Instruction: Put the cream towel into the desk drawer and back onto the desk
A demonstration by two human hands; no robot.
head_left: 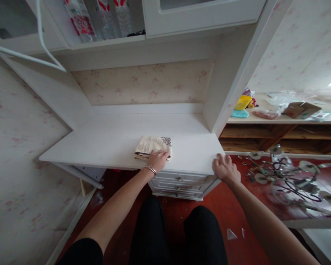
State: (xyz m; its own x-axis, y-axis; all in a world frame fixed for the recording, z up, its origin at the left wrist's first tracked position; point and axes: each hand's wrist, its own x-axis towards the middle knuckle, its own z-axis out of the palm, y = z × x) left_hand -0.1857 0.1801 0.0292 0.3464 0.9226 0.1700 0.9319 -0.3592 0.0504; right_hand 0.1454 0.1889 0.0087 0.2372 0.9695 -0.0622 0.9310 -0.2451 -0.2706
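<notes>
A folded beige cloth [149,144] with a dark flower pattern at one corner lies on the white desk [110,136], close to its front edge. My left hand [157,161], with a bracelet at the wrist, is closed on the front of this cloth; the thumb is partly hidden. At the desk's right front corner, my right hand [226,168] has its fingers bent around the edge. Drawers with small metal knobs [179,179] sit under the desktop, between my two arms.
Plastic bottles [106,22] stand in the hutch overhead, and a white cable [41,40] hangs at upper left. On the right, a chandelier [295,180] lies on the red floor before a low shelf [253,131]. A yellow container [242,102] and cardboard box [300,109] sit on that shelf.
</notes>
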